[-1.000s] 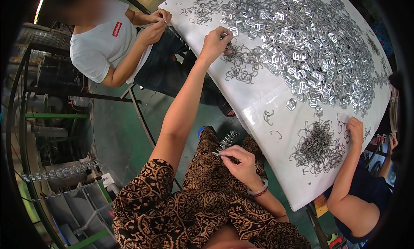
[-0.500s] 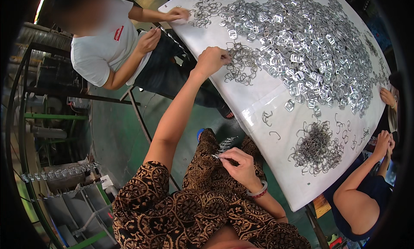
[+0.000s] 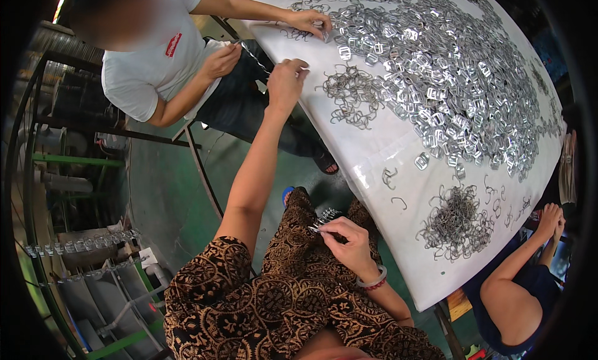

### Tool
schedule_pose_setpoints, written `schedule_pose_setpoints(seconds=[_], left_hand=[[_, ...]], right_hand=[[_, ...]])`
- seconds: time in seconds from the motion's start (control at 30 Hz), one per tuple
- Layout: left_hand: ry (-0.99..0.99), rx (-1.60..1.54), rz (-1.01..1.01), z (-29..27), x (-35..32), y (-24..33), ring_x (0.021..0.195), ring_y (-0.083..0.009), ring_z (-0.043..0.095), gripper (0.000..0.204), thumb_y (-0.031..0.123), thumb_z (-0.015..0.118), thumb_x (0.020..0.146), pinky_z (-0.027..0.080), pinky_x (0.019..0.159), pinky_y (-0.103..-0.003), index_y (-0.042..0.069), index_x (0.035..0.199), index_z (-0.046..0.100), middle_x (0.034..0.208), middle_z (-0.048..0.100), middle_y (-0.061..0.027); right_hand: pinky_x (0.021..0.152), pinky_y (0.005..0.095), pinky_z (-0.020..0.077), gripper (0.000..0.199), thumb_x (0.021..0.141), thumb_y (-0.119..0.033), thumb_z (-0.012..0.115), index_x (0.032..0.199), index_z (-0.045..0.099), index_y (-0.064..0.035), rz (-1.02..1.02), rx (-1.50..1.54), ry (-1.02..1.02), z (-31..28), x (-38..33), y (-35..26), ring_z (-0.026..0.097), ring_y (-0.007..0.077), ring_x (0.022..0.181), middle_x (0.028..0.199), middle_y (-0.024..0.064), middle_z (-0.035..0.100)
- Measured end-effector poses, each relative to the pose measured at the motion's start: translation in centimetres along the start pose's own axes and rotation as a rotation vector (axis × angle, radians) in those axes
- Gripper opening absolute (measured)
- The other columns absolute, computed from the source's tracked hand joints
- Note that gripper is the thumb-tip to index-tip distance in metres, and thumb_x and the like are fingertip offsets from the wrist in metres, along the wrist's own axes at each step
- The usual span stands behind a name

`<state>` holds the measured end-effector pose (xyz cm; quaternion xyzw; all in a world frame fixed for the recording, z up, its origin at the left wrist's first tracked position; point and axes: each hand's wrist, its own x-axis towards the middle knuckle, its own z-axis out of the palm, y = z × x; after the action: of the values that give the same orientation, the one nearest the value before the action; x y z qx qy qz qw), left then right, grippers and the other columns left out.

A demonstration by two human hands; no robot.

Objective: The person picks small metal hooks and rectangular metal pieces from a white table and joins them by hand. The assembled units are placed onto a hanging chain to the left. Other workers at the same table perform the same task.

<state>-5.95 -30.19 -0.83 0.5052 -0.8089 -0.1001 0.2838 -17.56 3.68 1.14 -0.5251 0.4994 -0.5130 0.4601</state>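
Your left hand [image 3: 285,81] reaches out to the near edge of the white table [image 3: 386,148], fingers curled together at the rim just beside the small tangle of wire hooks [image 3: 352,95]; whether they already pinch a hook you cannot tell, since the knuckles hide the tips. Your right hand [image 3: 349,238] sits over your lap, below the table edge, with thumb and fingers clamped on a short row of threaded metal pieces [image 3: 324,218] that juts out toward the table. By the look of it you are in the gathering step: 1 hand fetches loose parts from the table while the other keeps the growing stack; the next move seems to call for a clean pick of 1 hook from the tangle, then bringing it back from the table to the stack without loosening the right-hand grip. Farther across the table lies the big spread of silver buckles [image 3: 448,80]; toward the table's right side sits a second heap of hooks [image 3: 455,223]. A person in a white shirt [image 3: 149,67] works at the table's far-left corner; another person's arm [image 3: 529,248] rests by its right edge.
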Motion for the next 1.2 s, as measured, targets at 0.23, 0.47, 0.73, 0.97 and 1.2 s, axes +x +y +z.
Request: schedule_pose_setpoints(seconds=[0.23, 0.47, 0.73, 0.97, 1.2], left_hand=[[-0.268, 0.092, 0.298, 1.9, -2.2, 1.1, 0.095, -0.0239, 0.06, 0.01, 0.016, 0.071, 0.081, 0.053, 0.079, -0.038, 0.013, 0.09, 0.073, 0.091, 0.064, -0.0028], [-0.162, 0.057, 0.356, 3.1, -2.0, 1.4, 0.092, -0.0267, 0.06, 0.011, 0.009, 0.065, 0.085, 0.052, 0.077, -0.039, 0.007, 0.095, 0.067, 0.09, 0.063, -0.0063], [-0.021, -0.35, 0.047, 0.0, -6.1, 3.3, 0.078, -0.0269, 0.065, 0.015, 0.007, 0.057, 0.095, 0.051, 0.071, -0.038, -0.001, 0.105, 0.063, 0.092, 0.066, -0.017], [-0.201, -1.014, -0.216, -7.4, -17.8, 9.6, 0.072, -0.0087, 0.065, 0.016, 0.009, 0.067, 0.092, 0.053, 0.066, -0.025, -0.002, 0.103, 0.067, 0.086, 0.07, -0.0028], [-0.016, -0.487, 0.312, -9.8, -21.1, 12.2, 0.095, -0.0224, 0.06, 0.015, 0.006, 0.075, 0.08, 0.05, 0.08, -0.034, 0.004, 0.093, 0.069, 0.103, 0.062, -0.0052]], right_hand=[[0.071, 0.0304, 0.0536, 0.014, 0.08, 0.006, 0.069, 0.092, 0.069, -0.0003, -0.01, 0.007, -0.008, 0.5, 0.4, 0.1, 0.067, 0.0226, 0.078, 0.087, 0.0108, 0.068], [0.072, 0.0293, 0.0538, 0.015, 0.078, 0.007, 0.07, 0.091, 0.071, -0.0005, 0.035, -0.055, 0.043, -0.4, 0.5, -0.3, 0.068, 0.0206, 0.079, 0.089, 0.0105, 0.07], [0.064, 0.0245, 0.0512, 0.009, 0.085, 0.006, 0.067, 0.093, 0.071, 0.0028, 0.163, 0.133, 0.152, -0.4, 0.9, -1.8, 0.062, 0.0099, 0.074, 0.086, 0.0062, 0.067], [0.067, 0.0207, 0.049, 0.01, 0.088, 0.0, 0.067, 0.097, 0.071, 0.0023, 0.224, 0.157, 0.252, -1.2, 1.0, -1.4, 0.06, 0.0056, 0.077, 0.09, 0.0048, 0.07], [0.062, 0.0219, 0.051, 0.017, 0.087, 0.004, 0.067, 0.104, 0.066, 0.0053, 0.058, 0.257, 0.339, -1.2, 1.9, -1.5, 0.063, 0.0105, 0.074, 0.089, 0.0079, 0.069]])
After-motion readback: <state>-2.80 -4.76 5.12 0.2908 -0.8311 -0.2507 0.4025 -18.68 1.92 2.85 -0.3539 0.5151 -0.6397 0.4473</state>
